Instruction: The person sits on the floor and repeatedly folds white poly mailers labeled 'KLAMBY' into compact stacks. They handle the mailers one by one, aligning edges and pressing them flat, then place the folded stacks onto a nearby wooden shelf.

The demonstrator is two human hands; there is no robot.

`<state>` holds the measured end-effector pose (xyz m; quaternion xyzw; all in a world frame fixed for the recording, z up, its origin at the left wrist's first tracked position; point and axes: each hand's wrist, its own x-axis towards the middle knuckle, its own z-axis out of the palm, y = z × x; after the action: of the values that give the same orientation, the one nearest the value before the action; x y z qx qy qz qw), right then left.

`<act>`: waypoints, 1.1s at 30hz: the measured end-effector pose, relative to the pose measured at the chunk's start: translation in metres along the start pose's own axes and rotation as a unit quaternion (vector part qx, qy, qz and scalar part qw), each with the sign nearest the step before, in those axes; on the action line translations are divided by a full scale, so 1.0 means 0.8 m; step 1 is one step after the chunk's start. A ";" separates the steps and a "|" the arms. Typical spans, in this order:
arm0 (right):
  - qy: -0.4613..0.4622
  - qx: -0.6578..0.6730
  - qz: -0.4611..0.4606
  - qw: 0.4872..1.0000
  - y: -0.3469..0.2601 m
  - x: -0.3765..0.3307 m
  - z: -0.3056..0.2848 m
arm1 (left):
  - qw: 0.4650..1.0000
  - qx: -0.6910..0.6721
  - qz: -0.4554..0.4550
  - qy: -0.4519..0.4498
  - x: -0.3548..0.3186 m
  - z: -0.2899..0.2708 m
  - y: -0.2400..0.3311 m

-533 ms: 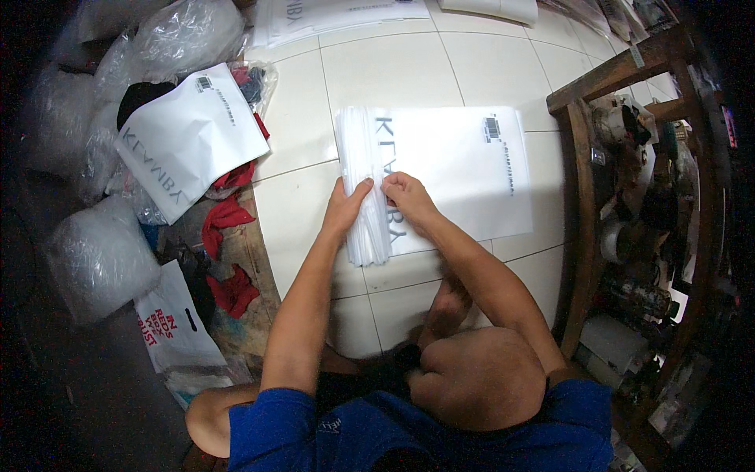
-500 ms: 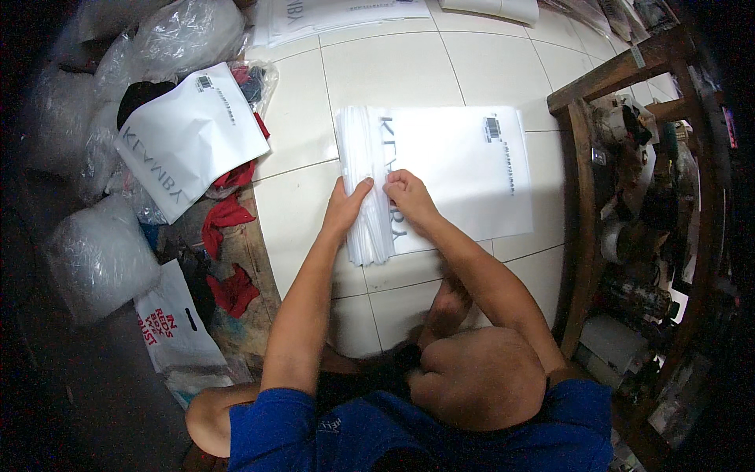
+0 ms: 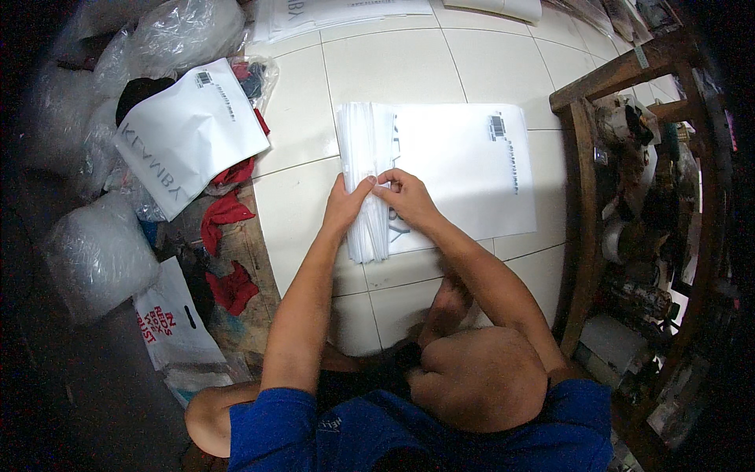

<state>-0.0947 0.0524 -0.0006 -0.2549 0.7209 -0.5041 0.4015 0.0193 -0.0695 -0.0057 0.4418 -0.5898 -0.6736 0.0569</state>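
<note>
A stack of white printed plastic bags [image 3: 464,173] lies flat on the tiled floor in front of me. Along its left side the bag edges form a thick layered band [image 3: 364,141]. My left hand [image 3: 346,206] grips this band from the left, thumb on top and fingers hidden beneath or behind it. Close by, my right hand [image 3: 409,200] pinches a bag edge at the band, its fingertips nearly meeting the left thumb. A raised bag edge partly covers the dark lettering beside the band.
At left, another white printed bag [image 3: 193,134] lies over red cloth scraps [image 3: 228,220] and clear plastic bundles [image 3: 102,263]. A wooden rack [image 3: 582,220] crowded with items stands at right. More white sheets [image 3: 338,20] and a pale roll [image 3: 499,8] lie at the far side.
My right hand has shifted slightly left toward the left thumb, drawing a bag edge with it. More of the lettering beside the band is covered. The left hand stays nearly in place.
</note>
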 end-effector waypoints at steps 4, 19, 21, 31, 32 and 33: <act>0.020 -0.007 0.047 0.999 0.006 0.004 -0.004 | 1.000 0.002 0.009 0.006 0.002 -0.001 -0.004; 0.022 -0.069 -0.059 0.996 0.000 -0.002 0.002 | 1.000 -0.006 -0.004 -0.001 -0.003 0.002 0.012; 0.013 -0.058 -0.052 0.997 -0.002 -0.001 0.001 | 1.000 0.001 -0.001 0.001 -0.001 0.001 0.010; 0.136 -0.034 -0.016 0.990 0.010 -0.005 0.006 | 0.999 0.023 -0.018 0.014 -0.001 0.001 0.010; 0.139 -0.028 -0.018 0.990 0.011 -0.006 0.005 | 1.000 0.016 -0.021 0.013 -0.001 0.001 0.008; 0.136 -0.037 -0.037 0.989 0.011 -0.006 0.004 | 1.000 0.009 -0.024 0.012 0.000 0.000 0.006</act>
<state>-0.0888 0.0574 -0.0081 -0.2255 0.7771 -0.5213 0.2711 0.0169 -0.0713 -0.0016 0.4644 -0.5842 -0.6641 0.0442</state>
